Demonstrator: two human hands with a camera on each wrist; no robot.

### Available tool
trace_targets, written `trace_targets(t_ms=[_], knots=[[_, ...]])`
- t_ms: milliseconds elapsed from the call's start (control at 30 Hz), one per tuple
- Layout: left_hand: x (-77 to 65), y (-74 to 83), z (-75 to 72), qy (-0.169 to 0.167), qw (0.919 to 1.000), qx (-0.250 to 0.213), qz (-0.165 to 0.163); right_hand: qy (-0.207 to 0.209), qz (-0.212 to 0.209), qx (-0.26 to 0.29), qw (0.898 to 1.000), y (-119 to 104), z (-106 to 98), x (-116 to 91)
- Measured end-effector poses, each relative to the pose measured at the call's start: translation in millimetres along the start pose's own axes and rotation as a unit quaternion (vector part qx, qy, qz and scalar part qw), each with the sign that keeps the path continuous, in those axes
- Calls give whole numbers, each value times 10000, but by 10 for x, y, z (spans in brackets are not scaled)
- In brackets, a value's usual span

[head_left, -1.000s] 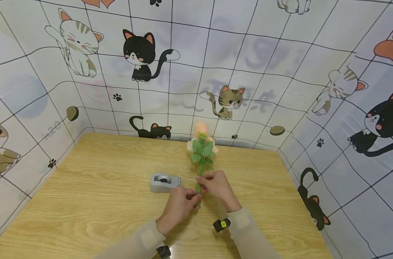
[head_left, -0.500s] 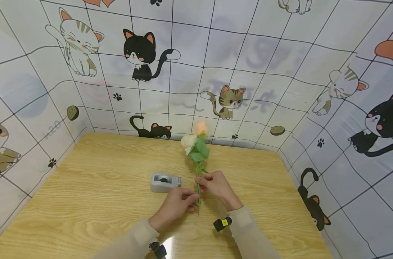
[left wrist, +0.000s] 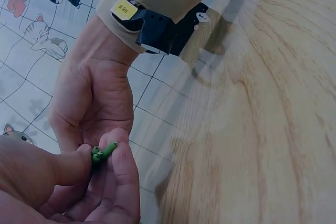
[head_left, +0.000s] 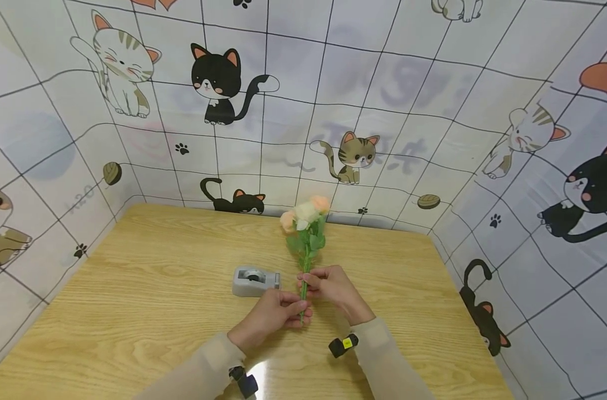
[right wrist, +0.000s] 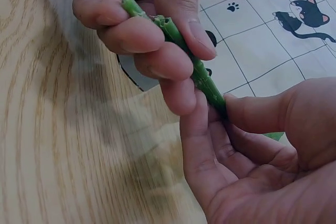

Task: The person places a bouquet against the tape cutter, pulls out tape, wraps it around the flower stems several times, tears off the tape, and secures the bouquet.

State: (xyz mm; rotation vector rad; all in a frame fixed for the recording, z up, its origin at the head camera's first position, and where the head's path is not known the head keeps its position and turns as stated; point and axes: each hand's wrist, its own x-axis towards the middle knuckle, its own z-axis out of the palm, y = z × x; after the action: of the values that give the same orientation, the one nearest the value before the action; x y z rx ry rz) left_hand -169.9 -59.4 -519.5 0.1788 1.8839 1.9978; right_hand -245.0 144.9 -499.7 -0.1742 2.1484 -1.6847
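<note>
A small bunch of artificial roses stands out from my hands toward the back of the table: a white rose (head_left: pixel 306 215) between two peach roses (head_left: pixel 288 221), above green leaves (head_left: pixel 311 241). My right hand (head_left: pixel 335 287) pinches the green stems (right wrist: pixel 207 85) between thumb and fingers, below the leaves. Lower down, near the cut ends, my left hand (head_left: pixel 270 315) holds the same stems, its thumb on top and fingers curled beneath. Several stem ends (left wrist: pixel 100 154) poke out past the left hand's fingers in the left wrist view.
A grey tape dispenser (head_left: pixel 255 282) stands on the wooden table (head_left: pixel 158 289), just left of the stems and close to my left hand. Cat-printed cloth walls (head_left: pixel 283 122) border the table at the back and both sides.
The bunch has turned in my hands: the white rose came round from the left to the middle, and a peach one now shows at left. My left hand shifted slightly left.
</note>
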Motion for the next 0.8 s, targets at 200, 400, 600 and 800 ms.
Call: trace_targets(t_ms=[200, 400, 600, 800], knots=[[-12, 12, 37, 244, 9986, 384, 260, -76, -28, 32, 10000, -6, 0, -16], [-33, 32, 66, 445, 9944, 809, 505, 58, -96, -65, 9999, -36, 5, -39], [-25, 29, 114, 894, 9707, 1969, 1046, 639, -274, -615, 9957, -114, 98, -102], [-19, 32, 162, 1263, 9377, 2834, 1566, 1088, -343, -1250, 9856, -155, 205, -104]])
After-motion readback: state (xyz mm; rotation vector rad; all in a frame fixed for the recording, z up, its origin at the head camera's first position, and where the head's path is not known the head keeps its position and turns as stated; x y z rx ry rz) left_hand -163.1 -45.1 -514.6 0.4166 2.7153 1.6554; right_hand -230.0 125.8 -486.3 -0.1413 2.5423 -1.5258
